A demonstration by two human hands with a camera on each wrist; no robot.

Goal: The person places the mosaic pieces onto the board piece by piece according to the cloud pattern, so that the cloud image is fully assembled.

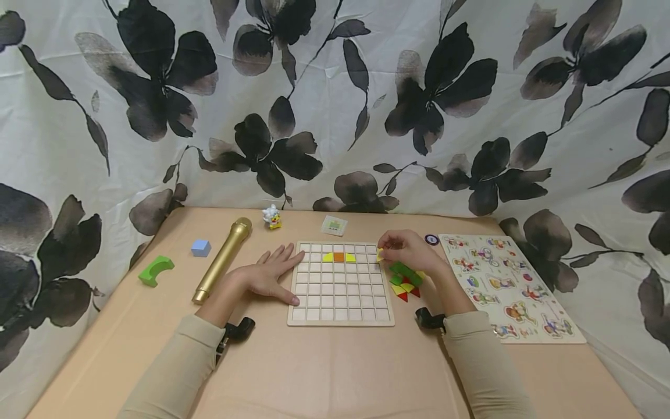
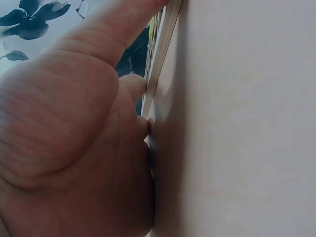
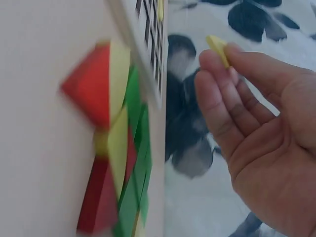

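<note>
Left hand (image 1: 270,276): fingers spread and nearly straight, gripping nothing; it rests along the left edge of the grid board (image 1: 341,324), which lies between our hands.
Right hand (image 1: 410,252): thumb and fingertips pinch a small yellow piece (image 3: 218,50) near the board's far right part; we cannot tell how high it is lifted.
Pinched piece: the grip takes only a little of it, so we think it could twist or drop if the fingertips press unevenly.
Yellow-and-orange row (image 1: 339,257): on the board's squares between our two hands, toward the far side; a fingertip dragged low across the board could knock it crooked.
Loose pile (image 1: 404,279): just on the near side of the right hand, beside the board's right edge — a dipping wrist might scatter it.
Board steadiness: should the left hand push harder than it braces, the board could slide toward the pile.
Gold tube (image 1: 222,262): alongside the left wrist, leaving little room outward; a bump might set it rolling.
Picture board (image 1: 515,291): beside the right forearm, its left edge hemming in our swing that way.
Worktop (image 1: 335,372): a bare stretch between our forearms — the roomiest way to draw back.
</note>
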